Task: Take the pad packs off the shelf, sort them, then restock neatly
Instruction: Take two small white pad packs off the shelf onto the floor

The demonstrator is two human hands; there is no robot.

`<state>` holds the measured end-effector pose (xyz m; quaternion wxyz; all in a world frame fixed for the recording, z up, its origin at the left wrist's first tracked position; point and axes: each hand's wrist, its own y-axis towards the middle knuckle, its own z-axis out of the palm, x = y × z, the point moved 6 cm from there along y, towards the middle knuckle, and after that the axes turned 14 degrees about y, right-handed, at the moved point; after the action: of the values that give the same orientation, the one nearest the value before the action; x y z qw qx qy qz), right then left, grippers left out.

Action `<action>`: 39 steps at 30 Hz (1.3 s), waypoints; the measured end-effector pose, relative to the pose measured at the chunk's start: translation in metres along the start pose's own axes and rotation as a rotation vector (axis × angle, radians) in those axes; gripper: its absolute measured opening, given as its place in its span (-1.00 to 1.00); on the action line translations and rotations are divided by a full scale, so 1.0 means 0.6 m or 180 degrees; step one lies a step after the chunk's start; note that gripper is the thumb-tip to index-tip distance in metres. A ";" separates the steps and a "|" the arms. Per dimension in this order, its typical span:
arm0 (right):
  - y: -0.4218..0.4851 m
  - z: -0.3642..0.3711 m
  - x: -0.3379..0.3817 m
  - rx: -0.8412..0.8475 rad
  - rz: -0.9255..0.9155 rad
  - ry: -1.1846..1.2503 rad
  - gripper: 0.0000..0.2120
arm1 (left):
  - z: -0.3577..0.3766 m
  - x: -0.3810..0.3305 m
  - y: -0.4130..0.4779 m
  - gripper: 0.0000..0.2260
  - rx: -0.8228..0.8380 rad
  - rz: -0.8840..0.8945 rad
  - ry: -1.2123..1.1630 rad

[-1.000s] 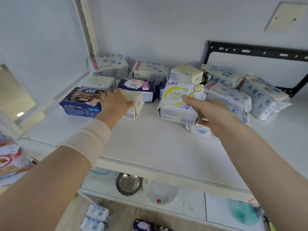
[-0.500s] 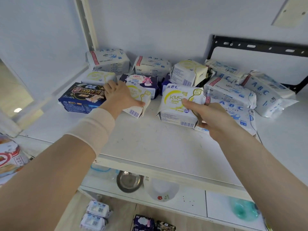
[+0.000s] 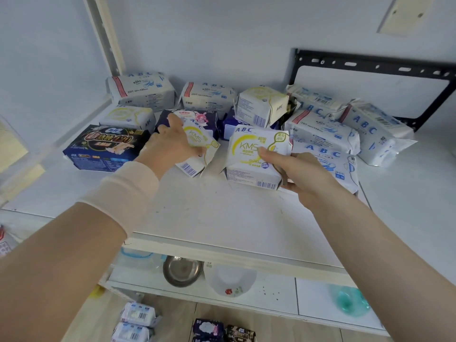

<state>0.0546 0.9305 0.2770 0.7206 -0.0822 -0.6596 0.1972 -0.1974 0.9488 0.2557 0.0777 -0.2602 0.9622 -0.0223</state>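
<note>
Several pad packs lie on a white shelf (image 3: 222,213). My left hand (image 3: 170,144) grips a white and yellow KMS pack (image 3: 199,154), thumb along its front edge, tilting it. My right hand (image 3: 301,174) holds a second white and yellow ABC KMS pack (image 3: 254,156) by its right side, thumb on its top face. A dark blue box-like pack (image 3: 103,146) sits left of my left hand. A purple pack (image 3: 197,117) lies just behind it. White and blue ABC packs (image 3: 320,132) are piled at the right, and white packs with a red stripe (image 3: 140,90) line the back wall.
A black metal bracket (image 3: 375,66) hangs on the wall at back right. Below the shelf, a lower shelf holds a steel bowl (image 3: 182,270), a white bowl (image 3: 232,282) and a teal object (image 3: 350,302). More packs (image 3: 138,319) lie on the wooden floor.
My left hand has closed round the small white and yellow pack and tipped it up toward me. My right hand keeps its pack, drawn slightly nearer the shelf front.
</note>
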 end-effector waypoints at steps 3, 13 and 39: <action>-0.002 -0.006 0.002 -0.0017 -0.0028 -0.0004 -0.65 | -0.002 0.008 -0.005 -0.25 0.0061 0.0002 -0.0461; -0.029 -0.022 -0.001 0.0070 -0.0060 0.0100 -0.75 | -0.007 0.040 -0.042 -0.19 0.1062 -0.0050 -0.0814; -0.230 -0.241 -0.164 0.0710 -0.0225 0.0278 -0.67 | 0.111 -0.041 -0.462 -0.56 0.0855 0.0316 -0.2987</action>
<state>0.2160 0.7871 0.2218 0.7599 0.0133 -0.6040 0.2400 -0.0276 0.7216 0.2167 0.5367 -0.1837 0.8232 -0.0228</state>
